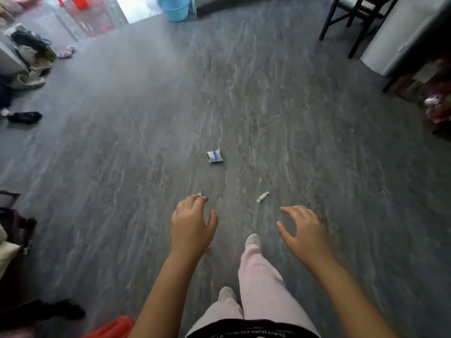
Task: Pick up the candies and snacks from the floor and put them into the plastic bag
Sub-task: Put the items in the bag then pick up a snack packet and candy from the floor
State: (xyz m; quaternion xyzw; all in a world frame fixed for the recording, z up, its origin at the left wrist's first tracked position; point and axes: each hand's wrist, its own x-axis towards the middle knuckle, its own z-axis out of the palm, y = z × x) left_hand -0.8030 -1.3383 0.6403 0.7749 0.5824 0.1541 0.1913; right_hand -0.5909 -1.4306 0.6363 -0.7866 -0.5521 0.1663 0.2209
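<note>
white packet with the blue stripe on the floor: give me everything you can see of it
The packet is a small, roughly square sealed pouch, white to silvery, with one blue stripe across its middle. It looks like crinkled plastic or foil wrap, slightly puffed. It lies flat on the grey floor, a little askew, alone, ahead of both hands and beyond the two small wrapped candies. Nothing touches it but the floor. Any print on it is too blurred to read.
</note>
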